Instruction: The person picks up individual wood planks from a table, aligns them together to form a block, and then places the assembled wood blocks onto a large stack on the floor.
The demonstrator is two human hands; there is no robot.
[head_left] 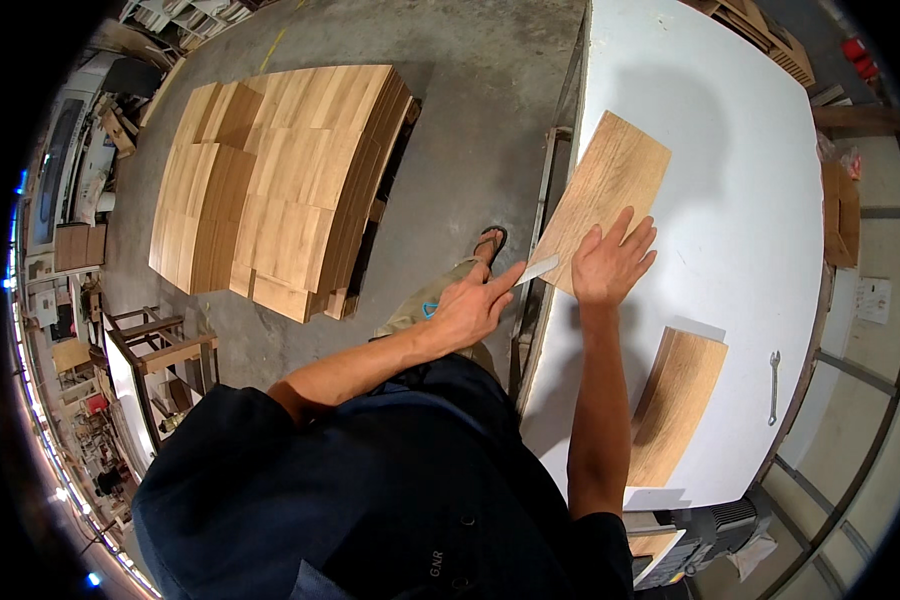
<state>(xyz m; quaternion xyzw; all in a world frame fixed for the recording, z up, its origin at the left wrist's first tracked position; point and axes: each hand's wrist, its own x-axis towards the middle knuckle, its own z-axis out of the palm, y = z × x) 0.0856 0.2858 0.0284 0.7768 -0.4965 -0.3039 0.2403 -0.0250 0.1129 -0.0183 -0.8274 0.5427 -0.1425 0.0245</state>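
A wood-grain board (615, 165) lies aslant on the white tabletop (750, 200), its near end by the table's left edge. My right hand (612, 262) rests palm down on the board's near part, fingers apart. My left hand (473, 312) is closed round a flat, pale grey blade-like tool (538, 269), whose tip meets the board's near left edge. A small blue loop (430, 310) shows behind that fist, perhaps the tool's handle end. Closer to me on the table, right of my right forearm, sits a small stack of narrower wood-grain boards (682, 400).
An open-end wrench (773, 388) lies near the table's right edge. Left of the table, a large block of stacked boards (290, 180) stands on a pallet on the concrete floor (460, 130). A metal-framed stand (160, 345) is at lower left, and a black case (720, 535) lies below the table's near end.
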